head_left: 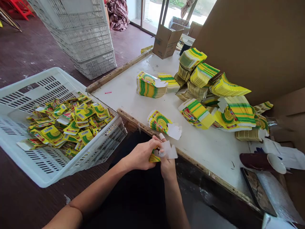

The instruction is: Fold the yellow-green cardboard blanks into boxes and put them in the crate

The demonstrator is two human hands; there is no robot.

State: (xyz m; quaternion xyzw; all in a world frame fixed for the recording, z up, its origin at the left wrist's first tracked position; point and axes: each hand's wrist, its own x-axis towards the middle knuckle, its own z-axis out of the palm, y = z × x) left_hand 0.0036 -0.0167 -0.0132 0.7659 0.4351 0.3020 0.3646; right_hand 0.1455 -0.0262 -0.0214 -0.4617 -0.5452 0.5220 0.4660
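Observation:
Over my lap, just off the table's front edge, both hands grip one yellow-and-green printed carton with white flaps standing up. My left hand is closed around its printed body from the left. On the right, my right hand has its fingers at the white flaps, and a white wrap covers one fingertip. How far the carton is folded is partly hidden by the fingers. Right beyond my hands, a small stack of flat cartons lies at the table edge, its white flaps pointing right.
A white plastic crate full of small yellow cartons stands at left, with stacked crates behind it. Bundled flat cartons pile up on the white table. A cardboard box, a dark mug and a phone are there too.

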